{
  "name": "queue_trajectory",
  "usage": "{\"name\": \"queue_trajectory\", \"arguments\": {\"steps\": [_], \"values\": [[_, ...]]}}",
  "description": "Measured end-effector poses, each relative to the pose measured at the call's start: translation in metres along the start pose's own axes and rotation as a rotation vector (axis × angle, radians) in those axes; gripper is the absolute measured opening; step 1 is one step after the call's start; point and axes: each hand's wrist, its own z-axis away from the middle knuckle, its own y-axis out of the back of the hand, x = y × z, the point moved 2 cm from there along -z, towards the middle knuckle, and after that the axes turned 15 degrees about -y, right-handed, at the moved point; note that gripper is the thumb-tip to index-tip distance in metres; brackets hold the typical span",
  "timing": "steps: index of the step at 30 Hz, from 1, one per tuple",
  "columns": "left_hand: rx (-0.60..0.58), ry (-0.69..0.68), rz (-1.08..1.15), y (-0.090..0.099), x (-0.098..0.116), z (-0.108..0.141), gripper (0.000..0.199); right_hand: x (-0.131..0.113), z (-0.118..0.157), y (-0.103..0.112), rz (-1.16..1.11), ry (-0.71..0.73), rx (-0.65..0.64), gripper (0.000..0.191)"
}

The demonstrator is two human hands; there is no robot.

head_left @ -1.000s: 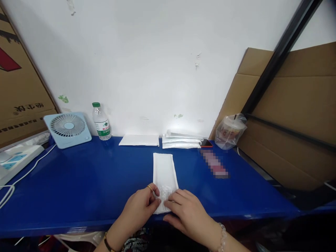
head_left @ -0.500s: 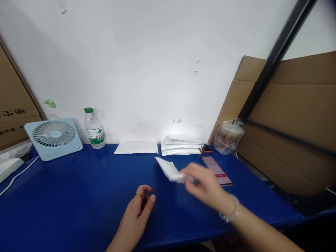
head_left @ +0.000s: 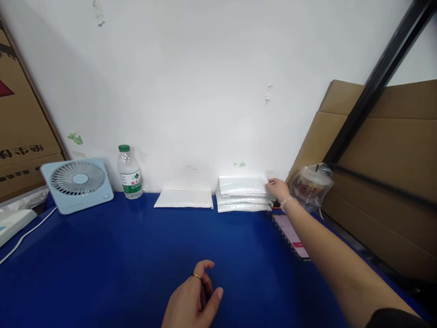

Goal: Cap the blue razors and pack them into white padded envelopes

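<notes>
My right hand [head_left: 278,189] reaches to the back of the table, its fingers closed on the right edge of a flat white packet [head_left: 241,186]. That packet, glossy like plastic, is at the top of a stack of similar white packets [head_left: 243,207] against the wall. To the left of the stack lies another white packet [head_left: 184,199], flat on the table. Near the front, my left hand [head_left: 191,300] hovers or rests with its fingers loosely bent, thumb apart, and nothing in it.
On the blue table [head_left: 136,255], a light blue fan [head_left: 80,184] and a water bottle [head_left: 130,175] stand at left. A phone [head_left: 290,234] lies partly behind my right forearm. A bagged drink cup [head_left: 311,184] is beside my right wrist. Cardboard [head_left: 392,182] borders the right side.
My right hand has carried a white packet from mid-table back to the stack by the wall. The view has shifted; my left hand sits lower in the picture, still holding nothing.
</notes>
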Motion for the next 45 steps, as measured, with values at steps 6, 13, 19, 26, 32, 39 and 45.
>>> {"name": "queue_trajectory", "arguments": {"steps": [6,13,19,26,32,39,45], "values": [[-0.011,0.004,-0.013,-0.001,-0.001,-0.001,0.044,-0.067,0.024,-0.036,0.211,0.132,0.151,0.027],[0.05,-0.007,-0.005,-0.003,-0.007,-0.003,0.044,-0.144,0.043,-0.154,0.537,0.35,-0.383,0.044],[0.257,-0.011,0.41,0.001,-0.014,-0.004,0.054,-0.15,0.041,-0.162,0.52,0.246,-0.43,0.027],[0.686,0.33,1.173,0.033,-0.021,-0.037,0.033,-0.134,0.112,-0.097,0.16,0.34,-0.425,0.032],[1.08,0.128,1.213,0.044,-0.014,-0.085,0.015,-0.11,0.152,-0.068,0.133,0.484,-0.479,0.038],[1.232,-0.233,1.144,0.054,0.003,-0.115,0.036,-0.063,0.132,-0.077,-0.156,0.192,-0.577,0.096],[1.143,-0.39,0.985,0.052,0.037,-0.122,0.041,-0.042,0.13,-0.092,-0.252,0.071,-0.711,0.119]]}}
